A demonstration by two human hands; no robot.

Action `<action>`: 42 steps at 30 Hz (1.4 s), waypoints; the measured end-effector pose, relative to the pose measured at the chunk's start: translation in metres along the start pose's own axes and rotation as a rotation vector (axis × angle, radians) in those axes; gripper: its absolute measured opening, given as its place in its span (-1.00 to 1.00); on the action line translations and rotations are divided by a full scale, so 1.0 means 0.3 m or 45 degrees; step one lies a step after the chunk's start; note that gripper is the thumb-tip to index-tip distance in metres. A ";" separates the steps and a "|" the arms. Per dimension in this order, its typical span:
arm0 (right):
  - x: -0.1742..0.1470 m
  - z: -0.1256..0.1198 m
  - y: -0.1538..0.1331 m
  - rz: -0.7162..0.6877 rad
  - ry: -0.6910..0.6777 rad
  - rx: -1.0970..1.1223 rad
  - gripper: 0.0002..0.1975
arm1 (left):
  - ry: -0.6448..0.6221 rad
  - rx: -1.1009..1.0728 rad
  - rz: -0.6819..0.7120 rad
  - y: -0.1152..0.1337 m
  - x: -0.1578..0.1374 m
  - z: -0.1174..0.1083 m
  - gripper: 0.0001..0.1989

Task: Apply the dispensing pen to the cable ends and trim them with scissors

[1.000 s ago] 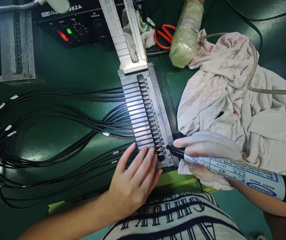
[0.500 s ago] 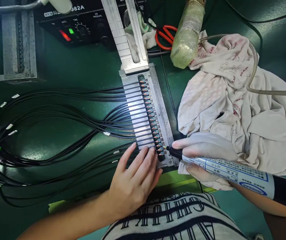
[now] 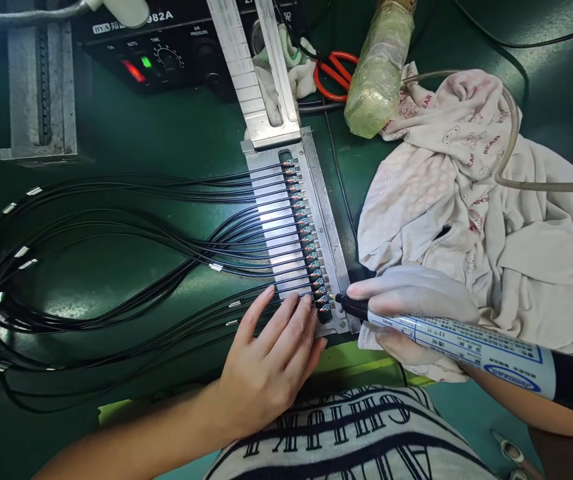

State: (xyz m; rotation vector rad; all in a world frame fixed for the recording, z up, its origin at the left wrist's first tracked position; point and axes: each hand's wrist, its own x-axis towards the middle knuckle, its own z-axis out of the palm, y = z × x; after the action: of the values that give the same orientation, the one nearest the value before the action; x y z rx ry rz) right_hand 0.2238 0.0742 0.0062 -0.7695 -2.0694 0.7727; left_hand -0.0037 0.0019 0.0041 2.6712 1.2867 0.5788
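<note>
From the head camera, your bare left hand [image 3: 271,363] lies flat with its fingers spread slightly, fingertips pressing on the black cables [image 3: 116,267] just where they enter the near end of the long grooved metal fixture plate [image 3: 293,233] on the green bench mat [image 3: 156,133]. Your right hand [image 3: 411,310], in a thin white glove, is closed around a fat white dispensing pen with blue print and a black nozzle [image 3: 461,343]; the index finger runs along the top of the barrel. The pen's tip sits at the plate's near right edge, just beside the last of the small connector ends lined up in the dark slot, directly right of your left fingertips. A crumpled white printed cloth [image 3: 471,213] lies under and behind your right hand, with red-handled scissors [image 3: 331,73] and a black control box with lit indicators [image 3: 166,47] farther back.
</note>
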 end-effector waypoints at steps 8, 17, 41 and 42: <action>-0.003 -0.009 0.019 -0.030 -0.020 0.034 -0.82 | 0.013 0.009 0.000 0.002 -0.007 0.005 -0.76; -0.022 0.027 0.019 0.039 0.107 0.063 -0.83 | 0.014 -0.002 0.001 0.000 -0.002 0.005 -0.76; -0.016 0.000 0.021 -0.014 0.052 0.084 -0.82 | -0.023 0.024 0.023 -0.002 -0.003 0.000 -0.74; -0.017 0.002 0.021 -0.014 0.060 0.092 -0.81 | -0.023 0.028 0.026 -0.003 -0.004 0.001 -0.74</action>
State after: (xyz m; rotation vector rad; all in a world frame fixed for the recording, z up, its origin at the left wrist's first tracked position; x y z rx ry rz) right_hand 0.2274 0.0744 -0.0011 -0.7296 -1.9911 0.8109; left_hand -0.0049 0.0016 0.0034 2.7041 1.2694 0.5454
